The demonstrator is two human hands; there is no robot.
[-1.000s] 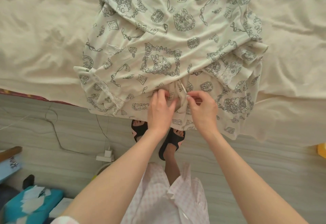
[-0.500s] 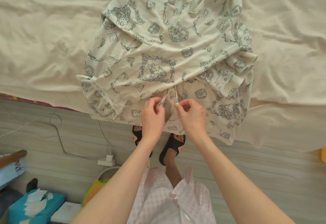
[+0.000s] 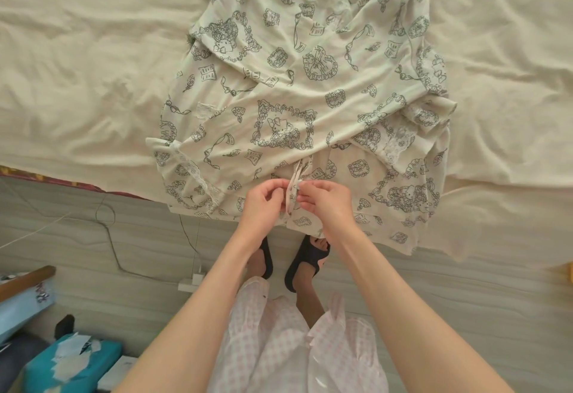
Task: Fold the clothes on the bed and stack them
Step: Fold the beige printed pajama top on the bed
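The printed garment [image 3: 297,107] lies spread on the bed [image 3: 77,67], its long axis running far to near, the hem hanging over the near edge. Both hands meet at the near middle — left hand [image 3: 263,203] and right hand [image 3: 325,203] side by side, fingers [image 3: 305,196] curled, pinching the narrow front strip [image 3: 293,188] between them, wrists bent down, forearms reaching from the near side.

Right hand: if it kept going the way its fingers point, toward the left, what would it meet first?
The right hand would likely meet the cream printed placket strip it pinches, then the left hand just beyond.
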